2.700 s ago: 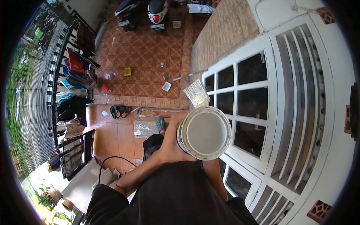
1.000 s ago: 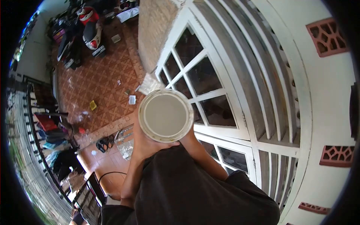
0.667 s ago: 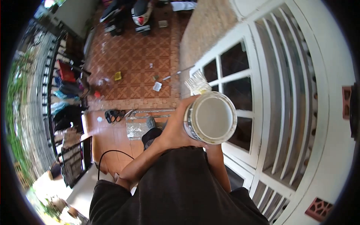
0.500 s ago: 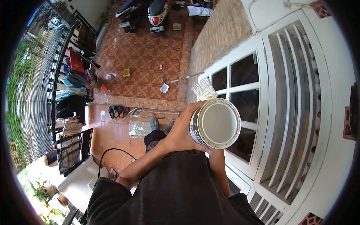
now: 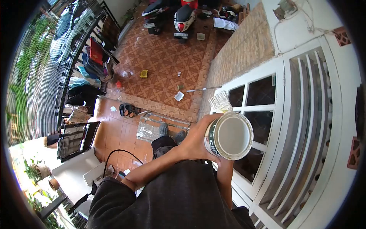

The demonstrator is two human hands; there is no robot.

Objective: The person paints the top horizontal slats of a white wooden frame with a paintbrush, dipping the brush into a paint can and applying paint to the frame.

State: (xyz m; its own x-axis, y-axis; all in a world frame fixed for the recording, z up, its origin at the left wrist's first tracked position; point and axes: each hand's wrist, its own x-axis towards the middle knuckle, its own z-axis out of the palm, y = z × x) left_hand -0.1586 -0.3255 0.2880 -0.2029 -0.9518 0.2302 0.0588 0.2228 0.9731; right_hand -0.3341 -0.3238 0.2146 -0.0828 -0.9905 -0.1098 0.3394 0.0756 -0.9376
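Note:
My left hand is closed around the side of a paint can, with the can's round, pale grey face turned up toward me. Behind the can's upper edge, the whitish bristles of a paintbrush stick out; its handle is hidden. My right forearm rises to the underside of the can. The can hides my right hand and its fingers, so what it grips does not show.
A white door with glass panes and a louvred window are close on the right. Below, my feet are by a paint-spattered platform. Sandals, a white tray and motorbikes stand on the tiled floor. Clothes hang along the left railing.
The view has turned, so the floor and motorbikes appear farther right and lower. The can, brush and both arms sit slightly right and lower; the hold on the can is unchanged.

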